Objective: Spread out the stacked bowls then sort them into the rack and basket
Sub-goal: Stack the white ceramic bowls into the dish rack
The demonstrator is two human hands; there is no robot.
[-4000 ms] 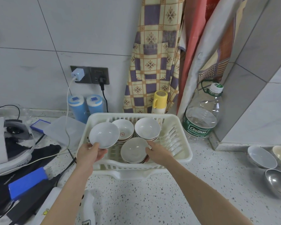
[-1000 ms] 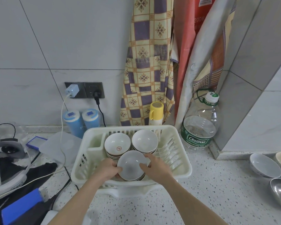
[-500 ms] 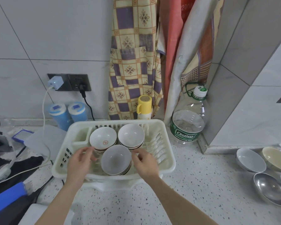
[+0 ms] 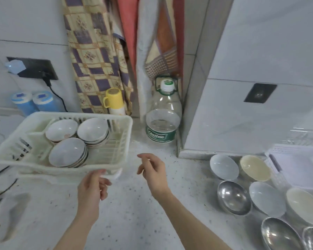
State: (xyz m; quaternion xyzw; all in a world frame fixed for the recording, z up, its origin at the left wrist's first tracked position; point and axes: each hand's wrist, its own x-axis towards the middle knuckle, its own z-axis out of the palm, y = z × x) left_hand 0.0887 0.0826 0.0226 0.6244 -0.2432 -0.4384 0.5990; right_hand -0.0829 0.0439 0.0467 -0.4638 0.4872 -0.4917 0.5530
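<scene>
A white plastic rack (image 4: pixel 114 154) on the left of the counter holds three stacks of white bowls: a front stack (image 4: pixel 67 152), a back-left stack (image 4: pixel 61 130) and a back-right stack (image 4: pixel 93 129). On the right, loose bowls lie spread out: a white bowl (image 4: pixel 224 166), a cream bowl (image 4: pixel 255 167), a steel bowl (image 4: pixel 234 197), another white bowl (image 4: pixel 266 201) and more at the frame edge. My left hand (image 4: pixel 92 188) hovers empty just before the rack's front edge. My right hand (image 4: pixel 154 173) is over the counter between rack and loose bowls, fingers apart, holding nothing.
A large clear water bottle (image 4: pixel 163 121) stands in the corner behind the counter, next to a yellow-capped flask (image 4: pixel 114 102) and hanging cloths. Two blue containers (image 4: pixel 34 102) and cables sit at the left. A clear tray with paper (image 4: pixel 296 165) lies at the right.
Both hands have let go of the front stack and drawn back out of the rack. The view has swung right, bringing more of the loose bowls into sight.
</scene>
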